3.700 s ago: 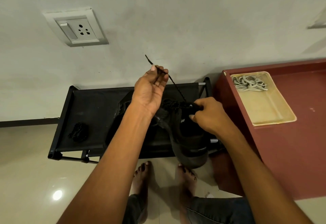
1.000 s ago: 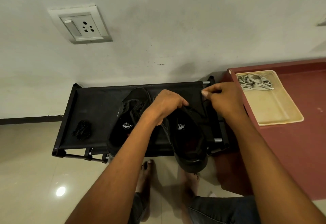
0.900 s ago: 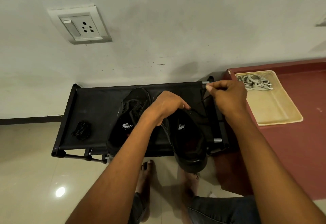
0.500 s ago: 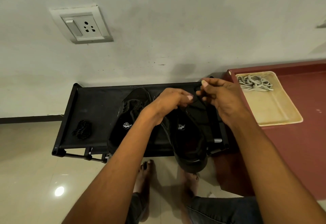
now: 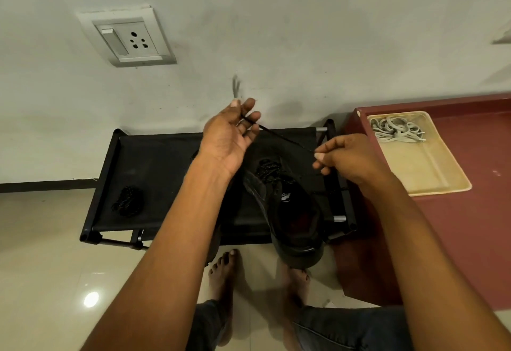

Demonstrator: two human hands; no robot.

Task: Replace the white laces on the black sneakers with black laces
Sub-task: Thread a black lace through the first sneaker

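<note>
Black fabric shoe rack (image 5: pixel 154 173) against grey wall; sneaker (image 5: pixel 290 212) at rack's right end. Black lace (image 5: pixel 279 136) taut between left hand (image 5: pixel 229 140), fingers curled around it, and right hand (image 5: pixel 351 161), pinching it; long axis upper-left to lower-right, above sneaker. White laces (image 5: pixel 395 131) well apart in tray (image 5: pixel 431 182).

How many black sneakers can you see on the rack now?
1 clearly: a black sneaker at the right end of the black rack, heel overhanging the front edge. A second may be hidden behind the left forearm; only a dark sliver shows there.
</note>
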